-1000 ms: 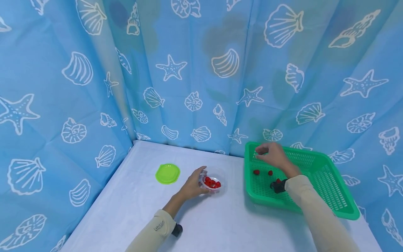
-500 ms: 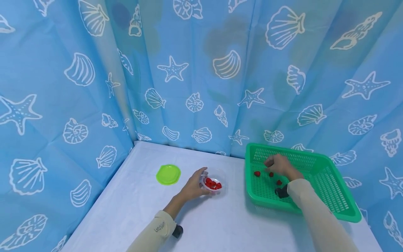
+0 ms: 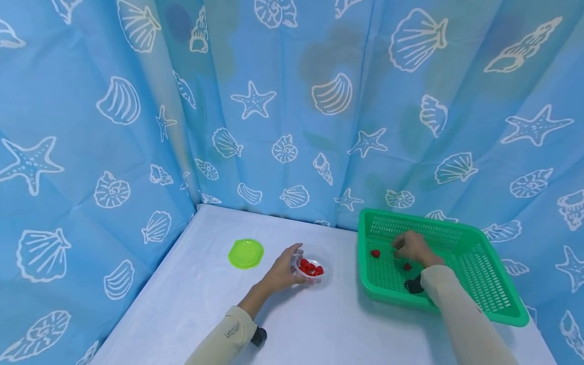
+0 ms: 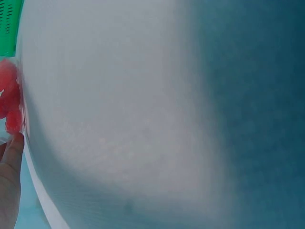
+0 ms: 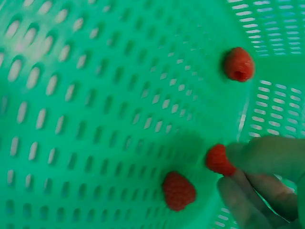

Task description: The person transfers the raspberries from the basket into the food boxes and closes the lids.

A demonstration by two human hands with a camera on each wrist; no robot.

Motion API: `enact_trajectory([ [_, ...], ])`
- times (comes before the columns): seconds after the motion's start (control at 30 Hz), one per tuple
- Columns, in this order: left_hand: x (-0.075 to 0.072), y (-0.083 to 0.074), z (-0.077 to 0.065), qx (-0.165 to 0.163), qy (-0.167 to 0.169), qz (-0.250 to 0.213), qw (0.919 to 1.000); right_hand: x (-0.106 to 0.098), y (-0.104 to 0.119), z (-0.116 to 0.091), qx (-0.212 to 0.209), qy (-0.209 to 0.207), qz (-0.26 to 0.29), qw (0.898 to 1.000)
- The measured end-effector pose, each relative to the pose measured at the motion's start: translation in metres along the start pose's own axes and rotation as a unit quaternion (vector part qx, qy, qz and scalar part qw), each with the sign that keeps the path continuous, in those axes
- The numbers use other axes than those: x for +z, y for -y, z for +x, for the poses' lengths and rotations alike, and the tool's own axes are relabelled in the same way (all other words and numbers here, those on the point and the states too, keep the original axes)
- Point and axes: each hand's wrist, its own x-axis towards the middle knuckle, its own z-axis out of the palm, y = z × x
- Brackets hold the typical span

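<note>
My left hand (image 3: pixel 280 271) grips the side of a small clear plastic tub (image 3: pixel 325 259), thumb in front and fingers behind. Several red raspberries (image 3: pixel 311 267) lie in the tub; its edge, with some of them, shows at the left of the left wrist view. Inside a green slotted basket (image 3: pixel 363 263), my right hand (image 3: pixel 414 247) reaches down to the floor. Its thumb and fingers pinch a raspberry (image 5: pixel 219 160), which the hand hides in the head view. One loose raspberry (image 5: pixel 178 191) lies close by, and another raspberry (image 5: pixel 238 64) sits farther off near the basket's wall.
A lime-green lid (image 3: pixel 246 253) lies flat on the white-covered table (image 3: pixel 182 284), left of the tub. The basket stands on the right side of the table. A blue curtain (image 3: pixel 274 126) with shell prints hangs behind and along the left.
My right hand has lowered from above the basket's far-left part, moving right and down to a raspberry on its floor. My left hand still holds the tub in place.
</note>
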Motion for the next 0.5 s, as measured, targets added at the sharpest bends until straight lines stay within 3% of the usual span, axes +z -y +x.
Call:
enact_trajectory([
  [0.5, -0.0008, -0.0012, 0.0, 0.0, -0.001, 0.008, 1.0, 0.0079, -0.006, 0.0086, -0.005, 0.011, -0.036, 0.999],
])
